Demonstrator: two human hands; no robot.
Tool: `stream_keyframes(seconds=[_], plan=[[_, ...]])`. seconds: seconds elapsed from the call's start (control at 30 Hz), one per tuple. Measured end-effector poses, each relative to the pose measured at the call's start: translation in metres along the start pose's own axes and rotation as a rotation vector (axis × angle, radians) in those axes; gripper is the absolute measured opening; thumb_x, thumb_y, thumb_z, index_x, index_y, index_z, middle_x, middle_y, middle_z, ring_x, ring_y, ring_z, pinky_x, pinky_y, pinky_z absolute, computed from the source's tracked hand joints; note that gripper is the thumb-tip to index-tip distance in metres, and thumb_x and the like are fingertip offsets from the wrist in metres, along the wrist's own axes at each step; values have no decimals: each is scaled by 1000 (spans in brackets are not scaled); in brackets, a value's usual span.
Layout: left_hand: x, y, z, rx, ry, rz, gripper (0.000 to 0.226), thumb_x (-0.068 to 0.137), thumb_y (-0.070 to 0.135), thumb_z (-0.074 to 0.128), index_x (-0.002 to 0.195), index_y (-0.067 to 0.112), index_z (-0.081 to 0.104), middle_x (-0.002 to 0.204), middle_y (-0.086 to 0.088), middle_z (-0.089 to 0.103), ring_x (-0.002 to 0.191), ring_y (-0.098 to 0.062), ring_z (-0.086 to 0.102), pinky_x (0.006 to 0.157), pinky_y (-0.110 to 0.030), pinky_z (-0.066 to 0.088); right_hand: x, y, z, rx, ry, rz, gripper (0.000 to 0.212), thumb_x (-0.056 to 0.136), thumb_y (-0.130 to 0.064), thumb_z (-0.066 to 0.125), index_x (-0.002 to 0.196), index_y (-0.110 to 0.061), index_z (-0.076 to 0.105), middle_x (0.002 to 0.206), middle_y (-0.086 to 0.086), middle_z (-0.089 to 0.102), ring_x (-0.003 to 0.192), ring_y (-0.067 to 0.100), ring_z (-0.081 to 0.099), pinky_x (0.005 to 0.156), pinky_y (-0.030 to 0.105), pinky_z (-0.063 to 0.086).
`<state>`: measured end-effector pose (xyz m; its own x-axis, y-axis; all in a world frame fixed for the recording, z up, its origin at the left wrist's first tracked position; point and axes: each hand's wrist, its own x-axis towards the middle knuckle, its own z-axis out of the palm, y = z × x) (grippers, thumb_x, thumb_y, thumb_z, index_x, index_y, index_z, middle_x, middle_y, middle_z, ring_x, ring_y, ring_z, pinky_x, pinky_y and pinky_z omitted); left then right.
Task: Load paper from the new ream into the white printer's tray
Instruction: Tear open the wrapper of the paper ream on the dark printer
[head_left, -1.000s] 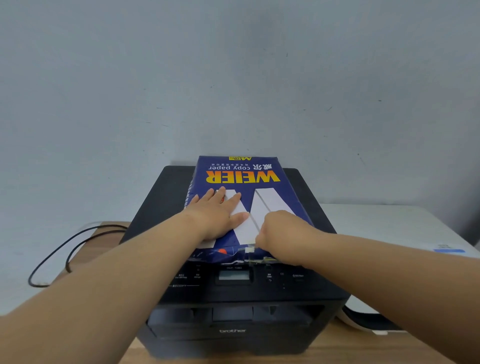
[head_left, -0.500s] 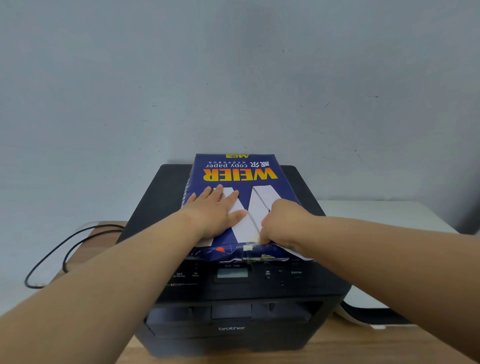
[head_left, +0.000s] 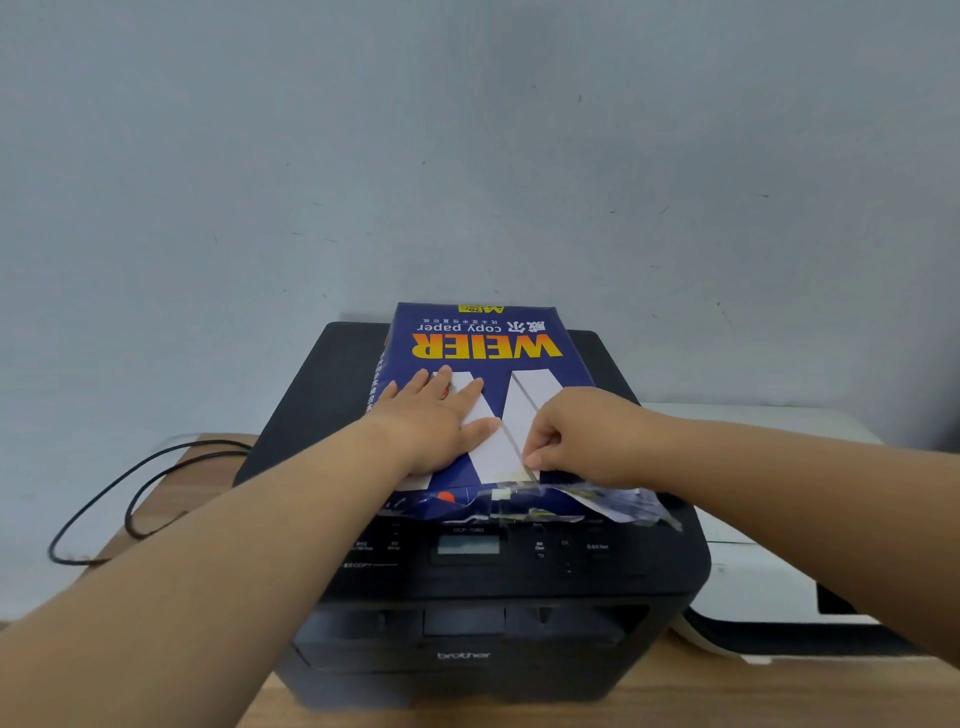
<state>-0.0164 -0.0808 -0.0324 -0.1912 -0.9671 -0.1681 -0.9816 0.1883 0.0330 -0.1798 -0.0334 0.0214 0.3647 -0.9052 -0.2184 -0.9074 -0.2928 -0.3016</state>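
A blue ream of copy paper (head_left: 483, 343) with orange lettering lies flat on top of a black printer (head_left: 467, 613). My left hand (head_left: 436, 421) presses flat on the ream's left half, fingers spread. My right hand (head_left: 582, 436) is closed on the ream's wrapper (head_left: 618, 501) at the near end, where the wrapper is torn and crumpled, hanging over the black printer's control panel. The white printer (head_left: 753, 561) stands to the right of the black one, partly hidden by my right forearm; its tray is not visible.
Both printers stand on a wooden table (head_left: 727, 696) against a pale grey wall. A black cable (head_left: 140, 488) loops on the table to the left of the black printer.
My right hand has pulled the torn near end of the wrapper further open to the right, so more crumpled wrapper hangs over the panel. My left hand stays pressed on the ream.
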Motion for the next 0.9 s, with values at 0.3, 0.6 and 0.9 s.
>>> stream_keyframes(seconds=[0.3,0.6,0.9], plan=[[-2,1,-2,-1,-6,-1,62,92,58,15,146,34,-4,159,-4,-8,146,-25,-7,117,-48,2,11,4,-2,69,-120,17,27,88,-16,57,103,4,66,89,16,61,79,17,50,70,26,41],[0,1,-1,9,-12,-4,62,91,58,14,146,34,-5,159,-4,-8,146,-25,-8,117,-48,2,-1,15,13,-63,109,-131,24,90,-26,55,104,-17,73,105,-3,73,90,12,62,75,19,41],[-2,2,-2,10,-12,-8,62,92,58,14,146,34,-5,159,-4,-9,146,-25,-7,117,-48,2,1,14,21,-132,244,-241,24,90,-18,48,90,-6,70,97,9,67,88,22,60,82,33,51]])
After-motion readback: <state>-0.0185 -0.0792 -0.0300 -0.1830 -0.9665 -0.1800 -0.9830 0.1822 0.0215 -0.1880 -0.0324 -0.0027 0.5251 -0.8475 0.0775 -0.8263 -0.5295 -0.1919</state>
